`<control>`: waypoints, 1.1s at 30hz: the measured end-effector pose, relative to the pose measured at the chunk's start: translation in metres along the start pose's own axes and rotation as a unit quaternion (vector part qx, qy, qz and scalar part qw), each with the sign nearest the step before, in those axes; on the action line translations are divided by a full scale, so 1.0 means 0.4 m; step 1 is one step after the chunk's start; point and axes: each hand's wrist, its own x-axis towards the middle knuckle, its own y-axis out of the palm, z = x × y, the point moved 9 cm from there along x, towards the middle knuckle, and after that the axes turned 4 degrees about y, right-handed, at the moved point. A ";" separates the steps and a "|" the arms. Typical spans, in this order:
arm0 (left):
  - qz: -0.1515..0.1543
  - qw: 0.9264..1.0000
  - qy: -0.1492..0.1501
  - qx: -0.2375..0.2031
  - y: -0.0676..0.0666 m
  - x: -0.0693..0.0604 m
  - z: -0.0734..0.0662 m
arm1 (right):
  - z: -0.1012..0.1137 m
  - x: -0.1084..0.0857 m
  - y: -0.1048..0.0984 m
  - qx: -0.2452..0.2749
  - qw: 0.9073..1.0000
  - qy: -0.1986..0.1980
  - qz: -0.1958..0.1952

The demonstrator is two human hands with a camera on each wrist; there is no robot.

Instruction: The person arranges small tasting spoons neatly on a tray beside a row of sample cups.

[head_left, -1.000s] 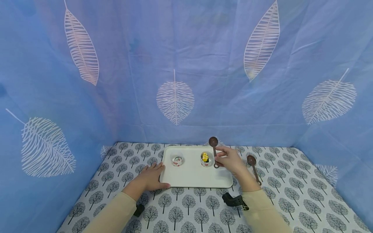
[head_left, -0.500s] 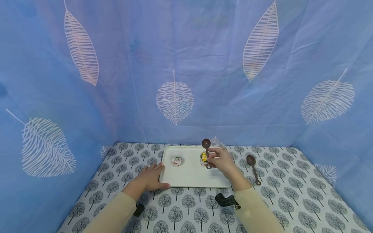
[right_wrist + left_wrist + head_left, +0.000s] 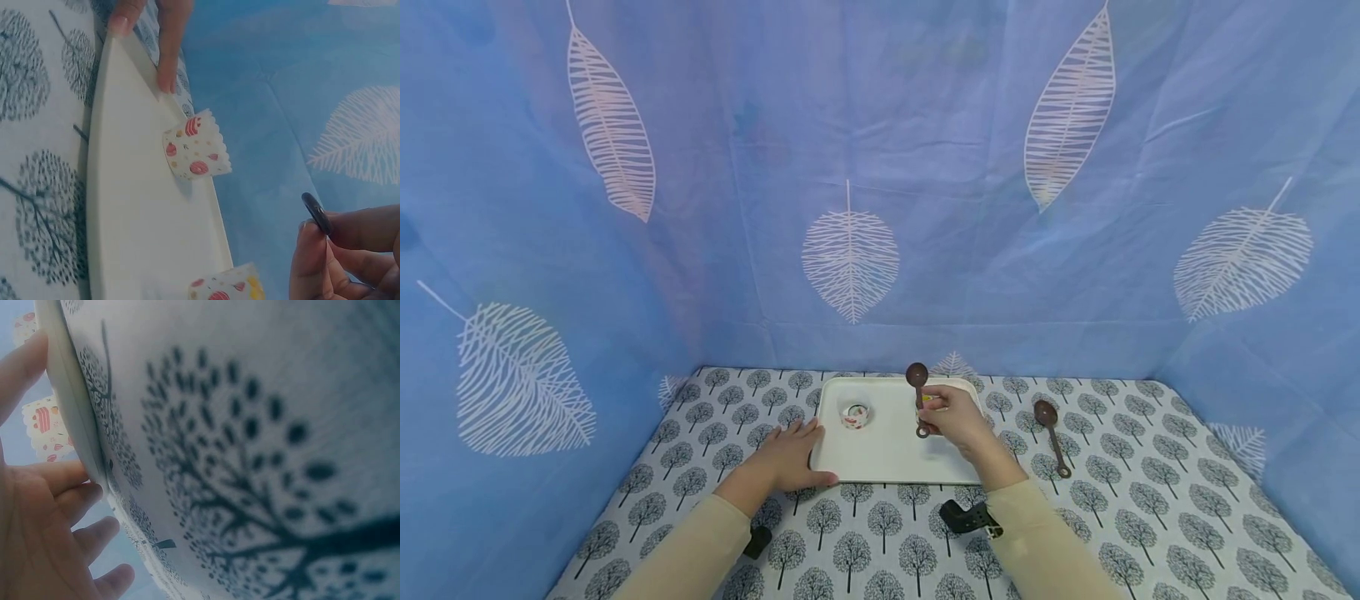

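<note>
My right hand (image 3: 957,419) pinches a brown measuring spoon (image 3: 917,374) by its handle, bowl end up and away, above the right part of a cream tray (image 3: 887,457). In the right wrist view, the handle's end (image 3: 317,214) shows between thumb and finger. Behind that hand a paper cup (image 3: 219,284) with yellow bits on top is mostly hidden in the head view. My left hand (image 3: 790,457), fingers spread, rests against the tray's left front corner. A second paper cup (image 3: 855,416), printed with red and orange pictures, stands on the tray's left side.
Another brown measuring spoon (image 3: 1054,435) lies on the tree-print cloth (image 3: 883,521), right of the tray. Blue hangings (image 3: 880,150) with white leaves rise at the back and on both sides.
The right hand has moved left with the measuring spoon, from beside the right paper cup to in front of it, covering most of it. The left hand and tray have stayed put.
</note>
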 end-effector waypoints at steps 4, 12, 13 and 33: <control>-0.002 1.000 0.001 -0.003 0.002 0.001 0.002 | -0.006 0.006 0.014 -0.003 1.000 0.001 -0.003; -0.002 1.000 -0.004 -0.004 0.000 0.000 0.000 | -0.022 0.011 0.048 -0.007 1.000 0.004 0.003; -0.002 1.000 -0.005 -0.002 0.000 -0.001 0.000 | -0.023 0.010 0.052 -0.008 1.000 0.004 0.004; -0.002 1.000 -0.003 -0.006 -0.007 -0.002 -0.003 | -0.034 0.009 0.113 -0.022 0.999 -0.004 0.025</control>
